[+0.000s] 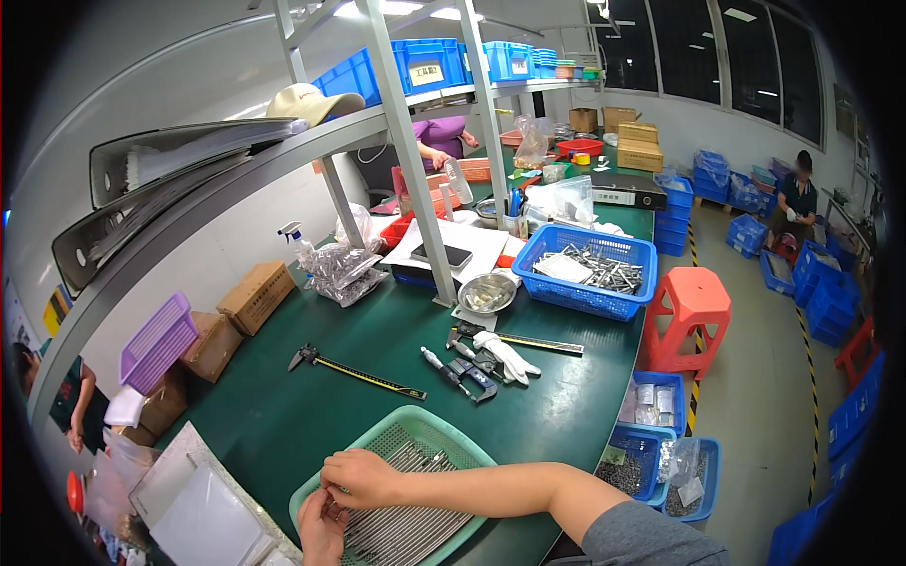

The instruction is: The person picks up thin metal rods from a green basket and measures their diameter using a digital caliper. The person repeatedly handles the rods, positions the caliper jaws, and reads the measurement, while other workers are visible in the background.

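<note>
A light green plastic basket (pixel 462 441) rests at the near edge of the green table. Inside it, thin metal rods (pixel 406 514) lie side by side in a slanting row. Over the basket's left part, my right hand (pixel 359 478) has its fingers curled down. My left hand (pixel 323 530) meets it from below, its fingers bent too, and the fingertips of both hands come together. Whatever sits between them is hidden. Beyond the basket are a caliper (pixel 359 371) with a yellow-marked beam, a micrometer (pixel 462 373) and a white glove (pixel 510 357).
A blue basket (pixel 590 269) of metal pins and a metal bowl (pixel 487 293) stand farther back. Shelf posts (pixel 406 141) rise from the table. Papers (pixel 212 514) lie at the left. A red stool (pixel 689 321) and blue bins (pixel 694 476) line the right side. Other people work beyond.
</note>
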The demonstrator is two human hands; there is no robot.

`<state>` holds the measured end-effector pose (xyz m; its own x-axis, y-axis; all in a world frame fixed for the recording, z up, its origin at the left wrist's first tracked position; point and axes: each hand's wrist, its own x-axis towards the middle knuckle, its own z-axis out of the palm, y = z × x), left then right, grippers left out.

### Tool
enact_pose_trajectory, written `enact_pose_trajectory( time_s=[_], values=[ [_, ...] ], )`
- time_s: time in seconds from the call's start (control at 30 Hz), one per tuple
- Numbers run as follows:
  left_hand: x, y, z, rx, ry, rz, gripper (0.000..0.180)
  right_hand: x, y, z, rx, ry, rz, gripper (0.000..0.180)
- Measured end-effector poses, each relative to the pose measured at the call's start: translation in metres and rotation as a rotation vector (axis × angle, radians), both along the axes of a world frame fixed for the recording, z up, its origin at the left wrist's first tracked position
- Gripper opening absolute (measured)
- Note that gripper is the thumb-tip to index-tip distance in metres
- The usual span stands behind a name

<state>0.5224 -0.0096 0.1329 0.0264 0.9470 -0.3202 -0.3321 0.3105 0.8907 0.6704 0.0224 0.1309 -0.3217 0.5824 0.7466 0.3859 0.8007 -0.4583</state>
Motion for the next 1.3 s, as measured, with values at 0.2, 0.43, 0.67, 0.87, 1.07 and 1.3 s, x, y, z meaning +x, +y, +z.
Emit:
enact_pose_trajectory(
  time_s=[0.2,0.43,0.67,0.87,1.07,1.3],
  values=[
    [-0.0007,-0.0002,-0.0016,0.014,-0.069,-0.022,0.018,0.0003,0.0007,0.0003,-0.001,0.011,0.011,0.009],
    [-0.0005,-0.0012,0.0009,0.012,-0.060,-0.031,0.016,0.0004,0.0000,0.0007,0.003,0.022,0.008,0.010],
    [-0.0006,-0.0005,0.0002,0.026,-0.077,-0.043,0.017,0.0001,-0.0008,0.0013,-0.002,0.031,0.005,0.011],
    [-0.0013,-0.0003,-0.0007,0.017,-0.123,-0.027,0.017,0.0003,-0.0015,0.0028,0.010,0.038,0.006,0.011],
    [-0.0013,0.0000,-0.0009,0.008,-0.079,-0.038,0.017,0.0014,-0.0014,0.0018,0.000,0.019,0.006,0.010],
    [0.0009,-0.0013,0.0025,-0.011,-0.073,-0.021,0.016,-0.0012,0.0001,-0.0017,-0.029,0.000,-0.007,0.007]
  ],
)
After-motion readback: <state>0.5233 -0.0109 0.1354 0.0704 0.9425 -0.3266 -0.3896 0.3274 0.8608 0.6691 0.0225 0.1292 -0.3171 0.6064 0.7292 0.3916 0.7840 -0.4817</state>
